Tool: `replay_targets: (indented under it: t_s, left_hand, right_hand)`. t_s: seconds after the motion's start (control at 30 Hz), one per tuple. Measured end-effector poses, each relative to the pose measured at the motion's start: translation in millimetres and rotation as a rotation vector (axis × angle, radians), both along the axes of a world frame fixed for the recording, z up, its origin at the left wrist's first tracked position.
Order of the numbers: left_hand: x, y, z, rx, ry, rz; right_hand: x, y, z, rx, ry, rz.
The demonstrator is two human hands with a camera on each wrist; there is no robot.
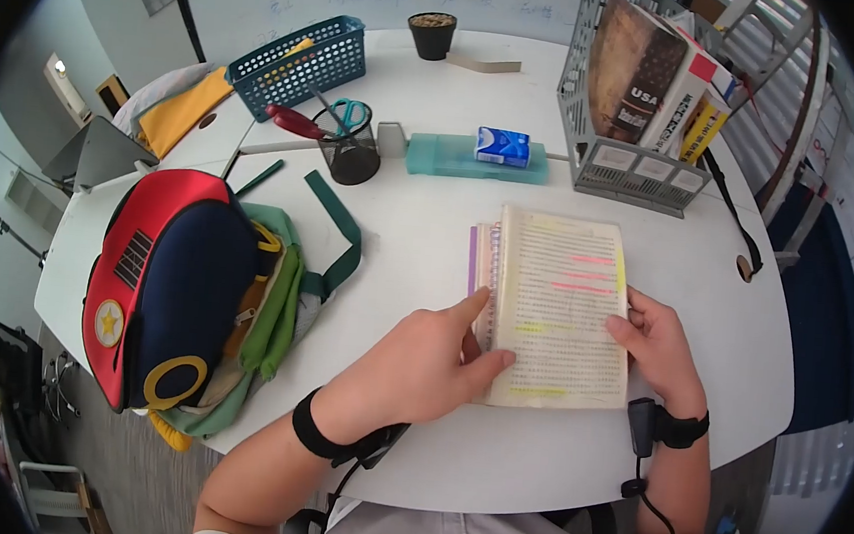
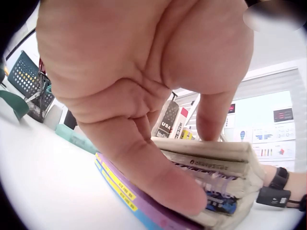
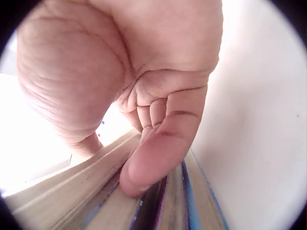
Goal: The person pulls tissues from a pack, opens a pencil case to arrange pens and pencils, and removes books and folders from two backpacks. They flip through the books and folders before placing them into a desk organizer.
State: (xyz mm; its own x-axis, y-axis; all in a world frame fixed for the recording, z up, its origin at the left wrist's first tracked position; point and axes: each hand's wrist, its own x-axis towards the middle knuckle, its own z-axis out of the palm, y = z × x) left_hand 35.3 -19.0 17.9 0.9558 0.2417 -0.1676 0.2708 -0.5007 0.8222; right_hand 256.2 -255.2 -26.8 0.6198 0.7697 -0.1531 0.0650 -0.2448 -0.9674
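A stack of books lies on the white table in front of me, topped by an open book [image 1: 564,313] whose printed page carries pink and yellow highlighter marks. My left hand [image 1: 415,361] grips the stack's left side, its thumb on the top page and its fingers down along the edge. On the opposite side my right hand [image 1: 666,351] holds the stack, thumb over the page's right margin. Below the top book, the left wrist view shows a spiral binding [image 2: 220,184] and a purple book [image 2: 160,218]. Several book edges [image 3: 103,201] pass under the right fingers.
A red and navy backpack [image 1: 180,288] stands at the left. Behind the books are a teal case [image 1: 441,156] with a blue packet [image 1: 503,147] on it, a mesh pen holder [image 1: 353,159], a perforated basket [image 1: 307,67], a plant pot [image 1: 432,39] and a grey book rack [image 1: 635,173].
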Motion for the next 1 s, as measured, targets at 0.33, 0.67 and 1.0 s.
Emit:
replay_targets:
  t_s: [0.33, 0.67, 1.0]
  left_hand:
    - [-2.7, -16.8, -4.1, -0.088, -0.048, -0.001]
    - [-5.4, -36.2, -3.0, -0.121, -0.067, 0.052]
    - [9.6, -41.3, -10.0, -0.707, -0.326, 0.227]
  right_hand:
    - [-1.3, -0.1, 3.3, -0.042, -0.031, -0.003]
    - [-6.7, 2.0, 0.5, -0.011, -0.141, 0.009]
    - [4.7, -8.5, 0.7, 0.402, -0.144, -0.016]
